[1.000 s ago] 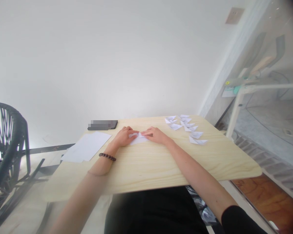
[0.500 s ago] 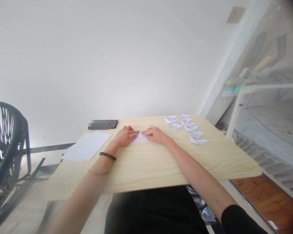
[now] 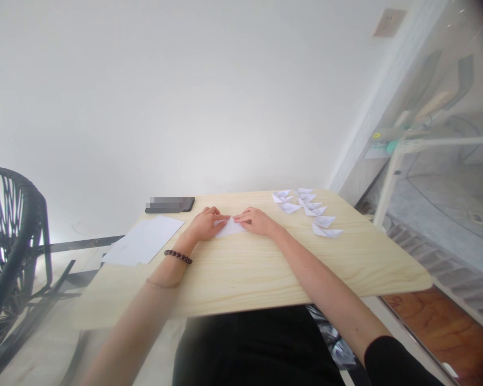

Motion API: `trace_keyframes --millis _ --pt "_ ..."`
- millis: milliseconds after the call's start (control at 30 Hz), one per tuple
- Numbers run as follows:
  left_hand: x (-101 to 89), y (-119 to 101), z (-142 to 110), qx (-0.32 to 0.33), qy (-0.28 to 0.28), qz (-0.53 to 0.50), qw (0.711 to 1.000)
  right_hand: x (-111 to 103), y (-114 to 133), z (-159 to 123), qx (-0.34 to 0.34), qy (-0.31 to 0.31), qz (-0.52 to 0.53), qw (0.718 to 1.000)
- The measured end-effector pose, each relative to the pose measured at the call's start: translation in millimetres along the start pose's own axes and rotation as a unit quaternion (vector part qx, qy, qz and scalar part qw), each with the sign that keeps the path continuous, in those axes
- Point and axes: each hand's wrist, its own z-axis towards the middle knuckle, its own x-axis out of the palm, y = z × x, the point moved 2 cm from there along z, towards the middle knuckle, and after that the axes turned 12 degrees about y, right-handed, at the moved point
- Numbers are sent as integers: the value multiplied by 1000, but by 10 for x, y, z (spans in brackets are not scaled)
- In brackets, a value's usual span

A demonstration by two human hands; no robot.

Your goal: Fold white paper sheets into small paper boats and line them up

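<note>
A small piece of folded white paper (image 3: 230,228) lies on the wooden table between my hands. My left hand (image 3: 205,224), with a dark bead bracelet at the wrist, presses on its left side, fingers closed on the edge. From the other side my right hand (image 3: 256,221) holds the paper's right part with its fingers pressed together. Both sets of fingertips come close to each other near the paper's top point. My hands partly cover the sheet, so its full fold cannot be seen.
Several folded white paper boats (image 3: 306,206) stand at the table's back right. Loose white sheets (image 3: 145,240) lie at the left, below a dark flat object (image 3: 188,205), partly blurred. A woven chair (image 3: 16,236) stands left of the table (image 3: 241,279).
My hands stay almost in place on the paper. The small raised flap between the fingertips now looks flatter against the sheet.
</note>
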Motion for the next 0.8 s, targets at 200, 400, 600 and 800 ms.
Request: trace_keyframes --millis 200,400,600,800 --pt "-19 -47 18 -36 3 -3 999 -28 34 15 5 9 -19 1000" --pt "0 -148 81 -109 -25 -20 993 -15 43 41 -7 6 -17 1000" --pt "-16 -197 92 -120 -23 -23 992 -30 95 30 26 -41 -6 999" --pt "-12 -187 107 -129 -24 -14 991 -26 145 67 9 -40 -45 998"
